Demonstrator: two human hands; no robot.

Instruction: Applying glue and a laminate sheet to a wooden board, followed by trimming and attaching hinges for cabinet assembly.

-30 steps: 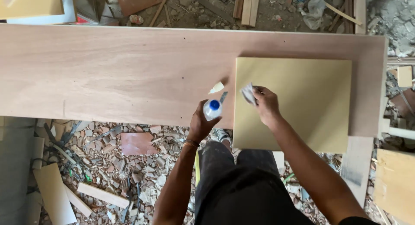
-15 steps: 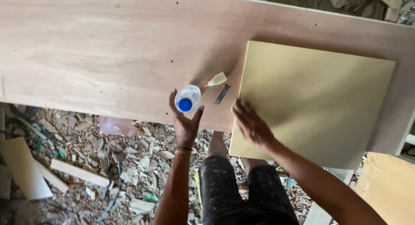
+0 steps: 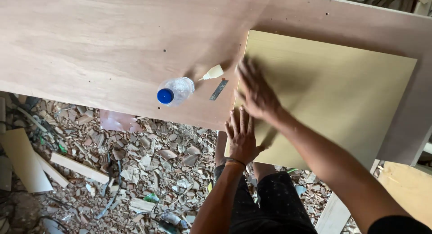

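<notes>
While both my arms reached up from six o'clock:
Left hand (image 3: 242,136): lay flat, fingers spread open, gripping nothing, at the near-left edge of the yellow panel (image 3: 333,99).
Right hand (image 3: 255,91): was blurred, fingers open and flat on the panel's left part.
Panel: one, lying on the plywood sheet (image 3: 103,40), long axis from nine to three o'clock.
Bottle (image 3: 174,91): one, blue cap toward seven o'clock, at nine o'clock of my hands.
Small nozzle tube (image 3: 212,73): one.
Blade (image 3: 218,89): one.

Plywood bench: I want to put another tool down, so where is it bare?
Bare plywood bench lies left of and behind the plastic bottle. Crowded: bottle, glue nozzle and small blade cluster beside the yellow panel, where both hands press.
</notes>
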